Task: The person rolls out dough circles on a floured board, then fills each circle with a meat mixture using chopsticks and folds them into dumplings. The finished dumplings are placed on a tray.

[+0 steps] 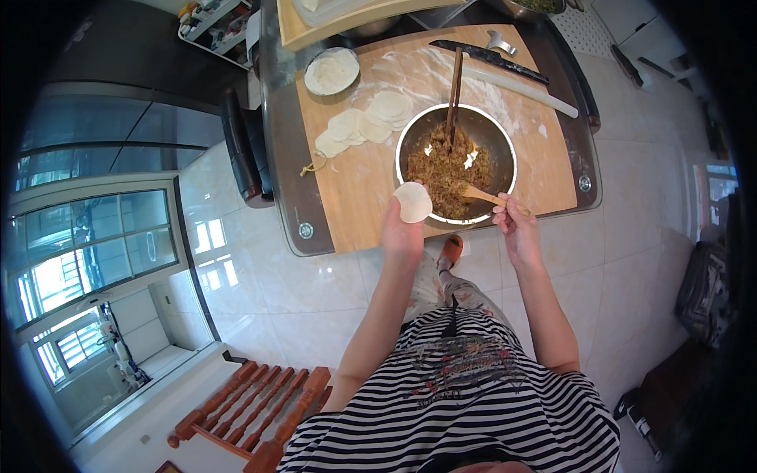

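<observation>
A round dough wrapper [413, 202] lies on the palm and fingers of my left hand [403, 227], beside the near left rim of a metal bowl [514, 159]. My right hand [516, 223] grips the handle of a wooden spoon [488, 196], whose tip is in the minced filling [452, 171] in that bowl. A pair of wooden chopsticks [456, 83] stands in the filling, leaning on the far rim. More dough wrappers [387, 109] overlap on the wooden board [361, 195] left of the bowl.
A bowl of flour [333, 71] stands at the board's far left. Behind the metal bowl lie a white rolling pin [532, 94], a long dark tool [491, 61] and a small metal tool [501, 43]. A wooden tray [331, 32] stands at the far edge; a chair [242, 159] is at left.
</observation>
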